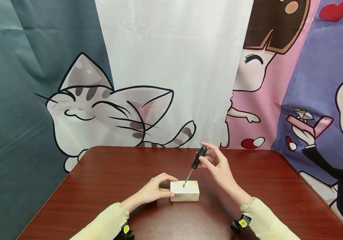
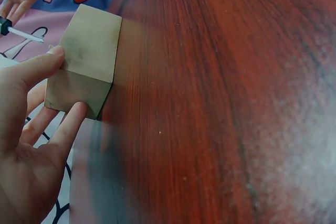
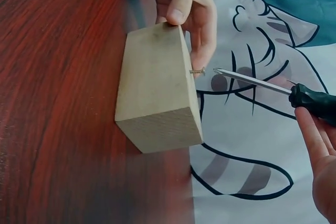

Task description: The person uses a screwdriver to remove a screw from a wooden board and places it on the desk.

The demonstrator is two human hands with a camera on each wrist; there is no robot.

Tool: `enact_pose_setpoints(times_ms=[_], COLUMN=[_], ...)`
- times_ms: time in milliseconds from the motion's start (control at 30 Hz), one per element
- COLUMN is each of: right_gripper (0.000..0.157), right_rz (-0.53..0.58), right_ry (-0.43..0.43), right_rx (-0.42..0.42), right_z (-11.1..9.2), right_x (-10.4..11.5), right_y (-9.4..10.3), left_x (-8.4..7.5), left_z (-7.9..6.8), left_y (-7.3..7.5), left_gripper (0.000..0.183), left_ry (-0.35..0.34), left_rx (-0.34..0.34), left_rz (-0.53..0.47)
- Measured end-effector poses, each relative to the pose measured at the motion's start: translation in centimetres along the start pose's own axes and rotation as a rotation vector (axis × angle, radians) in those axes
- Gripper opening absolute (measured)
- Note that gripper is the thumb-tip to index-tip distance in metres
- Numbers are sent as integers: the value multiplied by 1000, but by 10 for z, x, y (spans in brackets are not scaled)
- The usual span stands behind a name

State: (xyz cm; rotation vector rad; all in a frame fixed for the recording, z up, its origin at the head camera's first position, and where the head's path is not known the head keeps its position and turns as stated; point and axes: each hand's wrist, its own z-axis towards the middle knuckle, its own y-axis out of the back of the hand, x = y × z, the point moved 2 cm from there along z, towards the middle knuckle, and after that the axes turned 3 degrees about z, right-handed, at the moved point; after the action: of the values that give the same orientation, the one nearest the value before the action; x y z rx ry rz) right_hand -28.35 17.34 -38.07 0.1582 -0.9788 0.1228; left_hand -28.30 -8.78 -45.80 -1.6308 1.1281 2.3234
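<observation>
A pale wooden block (image 1: pixel 184 196) lies on the table. Its left end is gripped by my left hand (image 1: pixel 154 189), with the thumb on the near side and fingers around the end and far side. From its top stands a small screw (image 3: pixel 198 71), partly sunk into the wood. My right hand (image 1: pixel 217 166) holds a screwdriver (image 1: pixel 199 157) by its black handle, tilted with the handle up and to the right. In the right wrist view the screwdriver's tip (image 3: pixel 216 70) is a short gap away from the screw head.
The reddish-brown wooden table (image 1: pixel 123 163) spreads around the block. Behind it hangs a cloth backdrop (image 1: pixel 171 43) with a cartoon cat and figures. Dark wrist cameras (image 1: pixel 241 224) sit at both sleeves.
</observation>
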Motion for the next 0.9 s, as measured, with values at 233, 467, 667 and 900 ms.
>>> enact_pose_setpoints(times_ms=[233, 467, 667, 900], right_gripper=[51, 53, 53, 42], right_rz=[-11, -35, -79, -42], right_ry=[11, 42, 43, 2], right_rx=[6, 80, 130, 16], right_z=[-4, -5, -4, -4], right_x=[-3, -4, 1, 3], right_y=[-2, -4, -9, -14], left_x=[0, 0, -1, -1], left_z=[0, 0, 0, -1], left_y=[0, 0, -2, -4], left_gripper=[47, 46, 45, 46], left_ry=[4, 14, 11, 12], left_rx=[1, 2, 6, 7], left_rz=[-10, -9, -13, -32])
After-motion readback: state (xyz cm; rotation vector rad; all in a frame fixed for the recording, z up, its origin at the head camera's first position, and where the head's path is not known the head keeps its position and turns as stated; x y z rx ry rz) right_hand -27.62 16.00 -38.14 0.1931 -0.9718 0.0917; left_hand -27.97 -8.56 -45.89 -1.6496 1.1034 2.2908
